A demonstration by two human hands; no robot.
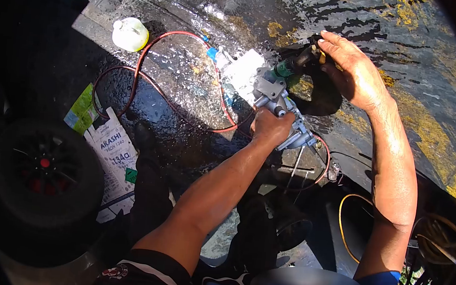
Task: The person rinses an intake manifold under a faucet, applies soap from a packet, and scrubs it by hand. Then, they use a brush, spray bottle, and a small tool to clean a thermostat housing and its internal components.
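Near the middle of the head view, my left hand (272, 127) is closed round a grey cast-metal part (292, 134) with bolt lugs and a short stub. Farther up and right, my right hand (356, 72) is curled at the back end of a dark tool with a green collar (284, 68). The tool's front end points down at the metal part, close to its flat lug plate. Its grip is mostly hidden by my fingers and deep shadow. A bright, sunlit white patch (245, 71) lies just left of the metal part.
A red hose (136, 75) loops over the wet ground. A white jug with yellow liquid (130, 34) stands at upper left. A flattened printed carton (113, 151) lies beside a wheel (47, 167). A yellow cable (341, 226) curves at lower right.
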